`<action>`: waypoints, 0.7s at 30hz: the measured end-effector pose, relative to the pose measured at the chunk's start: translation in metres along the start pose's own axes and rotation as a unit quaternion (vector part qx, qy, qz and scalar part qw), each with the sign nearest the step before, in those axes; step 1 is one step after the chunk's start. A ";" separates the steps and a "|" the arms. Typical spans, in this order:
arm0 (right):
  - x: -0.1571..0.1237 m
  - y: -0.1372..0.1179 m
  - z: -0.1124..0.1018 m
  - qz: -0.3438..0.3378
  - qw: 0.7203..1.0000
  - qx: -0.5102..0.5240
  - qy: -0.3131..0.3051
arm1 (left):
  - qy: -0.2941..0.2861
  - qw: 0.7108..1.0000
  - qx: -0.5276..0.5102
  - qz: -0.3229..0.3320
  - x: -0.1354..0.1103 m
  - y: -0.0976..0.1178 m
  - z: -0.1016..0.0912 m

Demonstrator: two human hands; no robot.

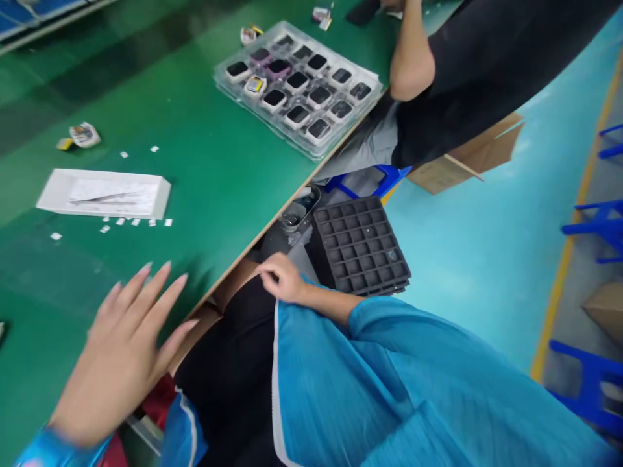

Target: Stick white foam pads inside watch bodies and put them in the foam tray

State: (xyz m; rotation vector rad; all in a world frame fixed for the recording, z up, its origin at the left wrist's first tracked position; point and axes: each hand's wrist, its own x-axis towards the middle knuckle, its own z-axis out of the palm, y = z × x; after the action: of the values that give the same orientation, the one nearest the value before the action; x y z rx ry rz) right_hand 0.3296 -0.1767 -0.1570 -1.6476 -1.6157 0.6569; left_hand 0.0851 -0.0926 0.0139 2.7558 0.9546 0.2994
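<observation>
My left hand [126, 344] hovers over the near edge of the green table [204, 162], fingers spread and holding nothing. My right hand [282, 279] is below the table edge by my lap, fingers curled together next to the edge of my blue coat [389, 389]; what it grips, if anything, is hidden. A black compartment tray [363, 245] sits just right of that hand, below the table.
A clear tray [298, 87] of several dark square devices lies on the far table edge. A white box [104, 193] holding tweezers sits at left, small white bits around it. Another person's arm [411, 52] and dark clothing are at top right. Blue stools [596, 227] stand right.
</observation>
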 end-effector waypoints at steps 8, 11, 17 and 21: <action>-0.060 0.177 -0.066 0.536 0.830 -0.150 -0.044 | -0.013 0.996 0.073 0.046 0.071 0.035 0.059; -0.080 0.197 -0.055 0.549 0.818 -0.152 -0.086 | -0.011 0.998 0.063 0.025 0.067 0.036 0.056; -0.098 0.192 -0.049 0.482 0.858 -0.173 -0.047 | -0.017 0.998 0.056 0.017 0.067 0.040 0.056; -0.112 0.173 -0.088 0.422 0.884 -0.189 0.065 | -0.015 0.999 0.043 0.013 0.069 0.034 0.056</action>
State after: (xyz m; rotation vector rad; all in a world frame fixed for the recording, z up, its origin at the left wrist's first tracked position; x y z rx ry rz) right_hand 0.4960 -0.2914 -0.2533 -2.6560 -0.8974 0.6332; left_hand 0.1728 -0.0828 -0.0221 2.8441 0.9476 0.2263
